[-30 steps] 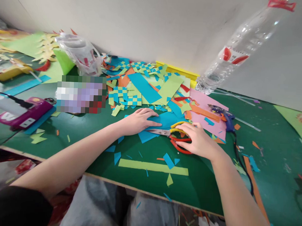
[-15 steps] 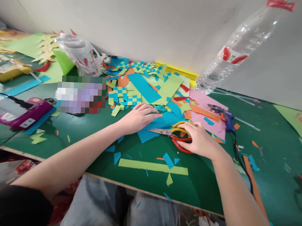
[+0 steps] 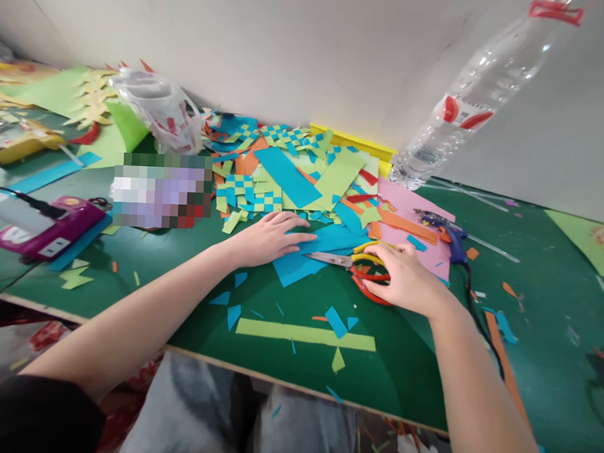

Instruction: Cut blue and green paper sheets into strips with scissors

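My left hand (image 3: 274, 238) lies with its fingers stretched out on the left end of some blue paper (image 3: 300, 263). Between finger and thumb my right hand (image 3: 404, 274) grips a pair of scissors (image 3: 353, 261) with yellow and red handles. The blades point left, lying over the blue paper close to my left fingertips. Behind both hands is a heap of blue and green paper strips (image 3: 289, 176) with checkered woven pieces. A long light-green strip (image 3: 304, 335) and small blue scraps lie nearer the table's front edge.
A large clear plastic bottle (image 3: 467, 113) stands at the back right, by pink paper (image 3: 401, 197) and a blue glue gun (image 3: 454, 240) with a black cable. To the left are a purple power strip (image 3: 56, 226), a cup in a plastic bag (image 3: 159, 110) and a yellow glue gun (image 3: 25, 141).
My right hand has drawn the scissors slightly to the right. My left hand has shifted a little to the left over the blue paper.
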`<state>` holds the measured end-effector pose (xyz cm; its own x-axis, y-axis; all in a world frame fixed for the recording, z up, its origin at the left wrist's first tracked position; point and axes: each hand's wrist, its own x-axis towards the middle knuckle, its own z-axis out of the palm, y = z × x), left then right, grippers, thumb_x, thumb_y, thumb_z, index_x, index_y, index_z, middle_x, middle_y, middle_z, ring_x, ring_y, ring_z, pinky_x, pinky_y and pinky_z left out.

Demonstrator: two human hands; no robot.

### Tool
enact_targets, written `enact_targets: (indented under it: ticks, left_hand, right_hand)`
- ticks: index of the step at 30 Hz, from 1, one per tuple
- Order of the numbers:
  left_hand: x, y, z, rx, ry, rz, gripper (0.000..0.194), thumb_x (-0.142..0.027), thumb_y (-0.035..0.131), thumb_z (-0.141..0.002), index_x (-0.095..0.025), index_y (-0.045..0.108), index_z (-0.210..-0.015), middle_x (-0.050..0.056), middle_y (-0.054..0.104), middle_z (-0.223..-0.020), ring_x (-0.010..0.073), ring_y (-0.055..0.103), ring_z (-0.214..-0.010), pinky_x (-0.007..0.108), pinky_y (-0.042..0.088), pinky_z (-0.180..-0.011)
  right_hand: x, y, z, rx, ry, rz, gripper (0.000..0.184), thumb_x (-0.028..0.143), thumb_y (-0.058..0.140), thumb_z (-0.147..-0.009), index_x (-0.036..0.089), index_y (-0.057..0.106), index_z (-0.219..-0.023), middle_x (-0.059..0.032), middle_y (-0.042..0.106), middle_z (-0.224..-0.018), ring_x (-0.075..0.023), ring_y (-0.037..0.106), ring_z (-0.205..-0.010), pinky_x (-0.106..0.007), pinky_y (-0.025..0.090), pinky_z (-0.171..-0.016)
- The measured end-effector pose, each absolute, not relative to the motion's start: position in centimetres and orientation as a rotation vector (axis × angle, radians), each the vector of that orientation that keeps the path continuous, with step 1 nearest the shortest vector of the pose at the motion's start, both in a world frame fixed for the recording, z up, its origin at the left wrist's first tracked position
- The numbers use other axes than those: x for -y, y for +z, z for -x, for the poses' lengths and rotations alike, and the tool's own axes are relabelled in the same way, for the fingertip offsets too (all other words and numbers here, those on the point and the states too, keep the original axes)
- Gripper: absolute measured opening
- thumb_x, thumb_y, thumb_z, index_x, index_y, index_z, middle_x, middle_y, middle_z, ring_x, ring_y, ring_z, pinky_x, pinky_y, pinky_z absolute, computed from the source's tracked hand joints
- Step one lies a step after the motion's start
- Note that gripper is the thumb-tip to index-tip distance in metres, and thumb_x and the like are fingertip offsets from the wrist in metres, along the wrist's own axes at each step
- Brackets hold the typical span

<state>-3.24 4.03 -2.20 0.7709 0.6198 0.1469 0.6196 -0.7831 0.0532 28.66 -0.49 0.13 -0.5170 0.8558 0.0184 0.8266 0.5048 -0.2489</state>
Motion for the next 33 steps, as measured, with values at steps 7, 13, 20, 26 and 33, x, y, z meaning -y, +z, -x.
enact_targets:
  ticks: [7, 13, 20, 26, 33]
  left_hand:
    - [-4.00, -2.16, 3.14, -1.011, 0.249, -2.922, 0.041, -0.035, 0.036, -0.101, -0.032, 0.043, -0.141, 0.006, 0.044, -0.141, 0.0236, 0.035, -0.132, 0.043, 0.032, -0.110]
    - [-4.03, -2.18, 3.16, -0.988, 0.275, -2.888, 0.040, -0.033, 0.038, -0.100, -0.031, 0.046, -0.139, 0.007, 0.046, -0.140, 0.0240, 0.036, -0.132, 0.045, 0.033, -0.109]
    - [-4.08, -2.09, 3.10, -0.915, 0.339, -2.871, 0.032, -0.031, 0.040, -0.099, -0.030, 0.059, -0.125, 0.005, 0.047, -0.139, 0.0244, 0.037, -0.130, 0.046, 0.035, -0.107]
    - [-3.99, -1.96, 2.97, -0.884, 0.329, -2.883, 0.033, -0.025, 0.039, -0.099, -0.030, 0.060, -0.124, 0.005, 0.048, -0.138, 0.0250, 0.037, -0.130, 0.046, 0.037, -0.107]
    - [-4.02, -1.99, 2.99, -0.860, 0.325, -2.891, 0.037, -0.018, 0.039, -0.098, -0.031, 0.059, -0.126, 0.006, 0.048, -0.138, 0.0256, 0.037, -0.130, 0.047, 0.037, -0.106]
  right_hand:
    - [0.83, 0.45, -28.28, 2.566, 0.360, 1.542, 0.042, 0.049, 0.060, -0.079, 0.028, 0.053, -0.115, -0.0054, 0.063, -0.123, -0.0312, 0.056, -0.105, -0.046, 0.046, -0.084]
    - [0.89, 0.75, -27.93, 2.595, 0.351, 1.538, 0.042, 0.046, 0.061, -0.079, 0.027, 0.052, -0.115, -0.0047, 0.063, -0.124, -0.0291, 0.057, -0.103, -0.045, 0.045, -0.087]
    - [0.70, 0.29, -28.23, 2.598, 0.305, 1.472, 0.043, 0.047, 0.061, -0.079, 0.025, 0.054, -0.116, -0.0084, 0.064, -0.123, -0.0319, 0.056, -0.109, -0.048, 0.045, -0.085]
    - [0.41, 0.31, -28.17, 2.620, 0.245, 1.398, 0.043, 0.046, 0.063, -0.079, 0.023, 0.058, -0.115, -0.0087, 0.065, -0.122, -0.0303, 0.057, -0.109, -0.049, 0.043, -0.092]
    - [0.27, 0.32, -28.13, 2.607, 0.273, 1.396, 0.047, 0.044, 0.065, -0.078, 0.024, 0.057, -0.120, -0.0082, 0.064, -0.123, -0.0303, 0.058, -0.112, -0.050, 0.044, -0.095]
